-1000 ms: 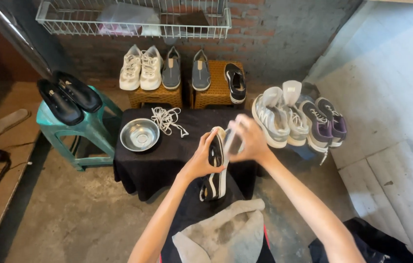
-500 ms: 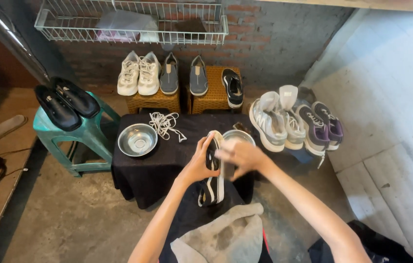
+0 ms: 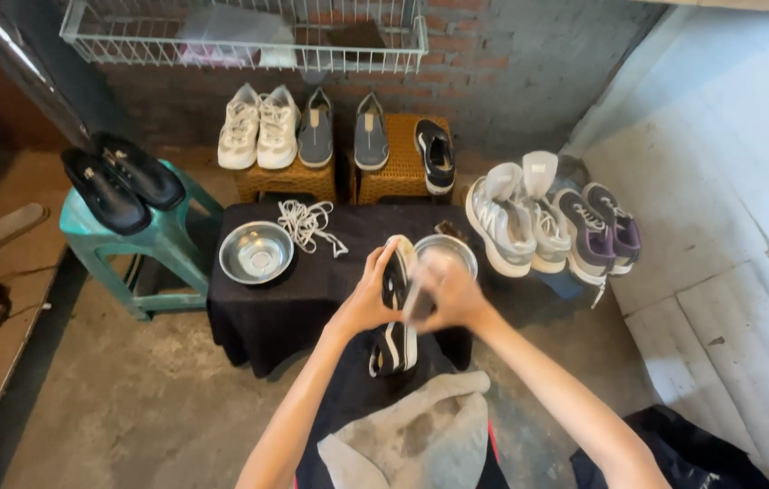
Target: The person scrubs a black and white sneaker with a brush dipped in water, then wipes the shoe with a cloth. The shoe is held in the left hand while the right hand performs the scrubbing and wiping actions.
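Left hand grips a black shoe with a white sole from its left side, fingers curled around the upper part, thumb side toward the person. Shoe is held roughly on end, toe up, above the near edge of a low table draped in black cloth and over the person's lap. Right hand is closed against the right side of the same shoe; it appears to hold something small and dark against it, but motion blur hides what, so the exact grip cannot be told.

Lap: a grey, stained cloth lies across it, just below the shoe.

On the black table: a steel bowl at left, a loose bundle of white laces just beside it, and a second steel bowl partly hidden behind the right hand.

Behind the table: two woven stools carrying a pair of white sneakers, two grey slip-ons and one black shoe. Left: a teal plastic stool with a pair of black shoes on top. Right: white-grey sneakers and purple-grey sneakers stand in a row. A white wire rack hangs on the brick wall above.
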